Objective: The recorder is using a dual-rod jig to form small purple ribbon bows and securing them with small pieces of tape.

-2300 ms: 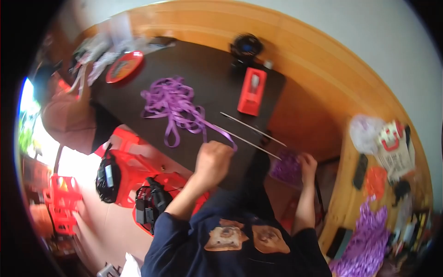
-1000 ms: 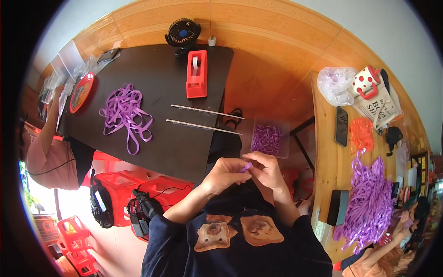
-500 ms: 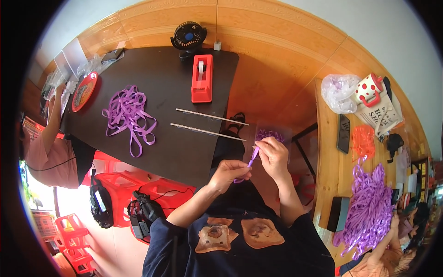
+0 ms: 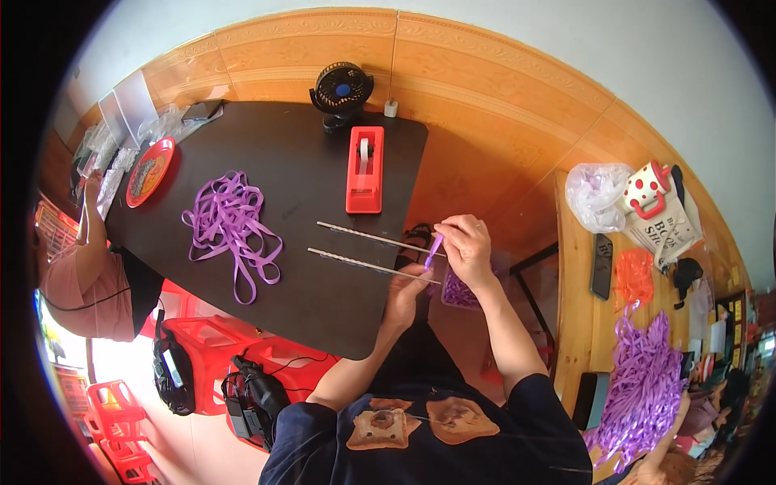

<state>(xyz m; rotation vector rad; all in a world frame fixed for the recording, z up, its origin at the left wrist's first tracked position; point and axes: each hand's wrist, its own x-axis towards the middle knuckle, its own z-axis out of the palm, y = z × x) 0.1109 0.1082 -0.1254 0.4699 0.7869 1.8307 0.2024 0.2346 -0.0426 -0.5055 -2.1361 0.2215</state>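
- I am pinching a short strip of glossy purple ribbon [image 4: 433,251] between the fingers of my right hand [image 4: 467,246]; they are closed tight on its upper end, and the strip is hanging down, slightly tilted, just past the right edge of the black tabletop [image 4: 267,153].
- My left hand [image 4: 406,293] is sitting below it, fingers curled around the near end of the lower of two thin, silvery twisted rods [image 4: 368,265]; how firmly they are closing on it I cannot tell.
- Both rods are lying almost parallel on the tabletop, their right ends sticking out over its edge towards my hands.
- Just under my right wrist a small clear container of purple ribbon pieces [image 4: 459,289] is showing, partly hidden by my hand.
- Beyond the rods a red tape dispenser [image 4: 364,169] is standing lengthwise, and behind it a small black desk fan [image 4: 342,89] at the far edge.
- A loose tangle of long purple ribbon [image 4: 231,226] is sprawling on the left half of the tabletop, well apart from my hands, with a round red plate [image 4: 149,170] at the far left corner.
- On the wooden bench to my right [image 4: 575,323] a heap of purple ribbon strips [image 4: 643,388], an orange bundle [image 4: 634,277] and a crumpled clear plastic bag [image 4: 595,194] are lying.
- Another person's arm [image 4: 93,234] is reaching along the left edge of the tabletop.
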